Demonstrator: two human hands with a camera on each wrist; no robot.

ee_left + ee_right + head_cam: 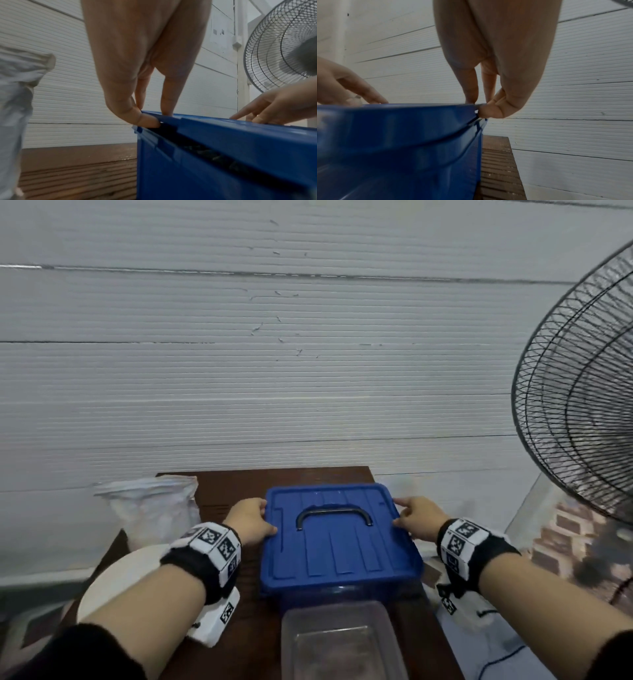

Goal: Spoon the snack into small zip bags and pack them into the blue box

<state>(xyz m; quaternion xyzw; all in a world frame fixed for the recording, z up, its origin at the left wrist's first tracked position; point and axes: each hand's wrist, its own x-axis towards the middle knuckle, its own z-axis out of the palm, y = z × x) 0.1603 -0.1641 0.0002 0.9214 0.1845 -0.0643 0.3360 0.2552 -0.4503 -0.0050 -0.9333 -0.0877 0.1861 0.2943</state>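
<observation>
Our left hand (251,520) is pinching the left edge of the lid (337,529), thumb under the rim and fingers (167,102) on top. Between our fingers, the blue box (342,590) is sitting on the worktop (233,487). Our right hand (416,520) is pinching the right edge in the same way.

Blue box (339,556) with black handle (334,517), dark brown table (226,491), white ribbed wall (274,371)
</observation>
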